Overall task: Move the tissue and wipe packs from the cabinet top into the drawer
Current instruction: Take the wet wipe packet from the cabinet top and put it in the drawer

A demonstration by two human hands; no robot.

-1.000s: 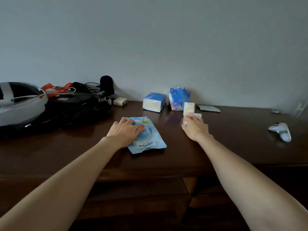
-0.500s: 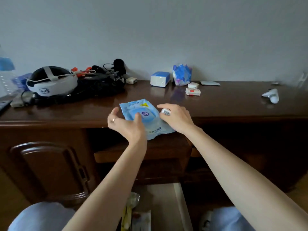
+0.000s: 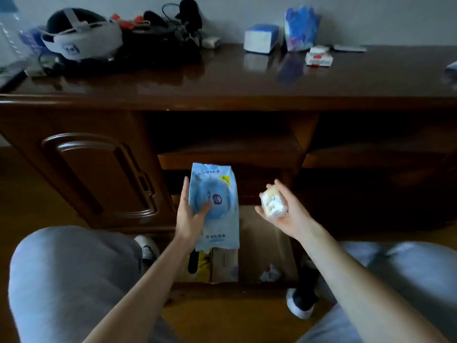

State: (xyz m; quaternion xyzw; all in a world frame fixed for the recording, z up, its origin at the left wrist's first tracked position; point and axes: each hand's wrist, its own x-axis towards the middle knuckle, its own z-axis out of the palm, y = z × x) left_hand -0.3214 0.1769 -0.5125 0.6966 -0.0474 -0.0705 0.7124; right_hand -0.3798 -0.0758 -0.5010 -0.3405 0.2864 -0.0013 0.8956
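At frame centre, above the open drawer (image 3: 268,246), the left hand (image 3: 189,217) grasps the blue wipe pack (image 3: 217,189); the right hand (image 3: 284,212) clasps a small tissue pack (image 3: 273,203). More packs (image 3: 259,38) sit upper right on the cabinet top (image 3: 222,82)

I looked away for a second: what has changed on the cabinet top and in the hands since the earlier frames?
The left hand lifted the blue wipe pack off the cabinet top and now holds it over the open drawer. The right hand took a small yellowish tissue pack down too. The blue-and-white tissue pack, blue bag and red-and-white pack stayed put.
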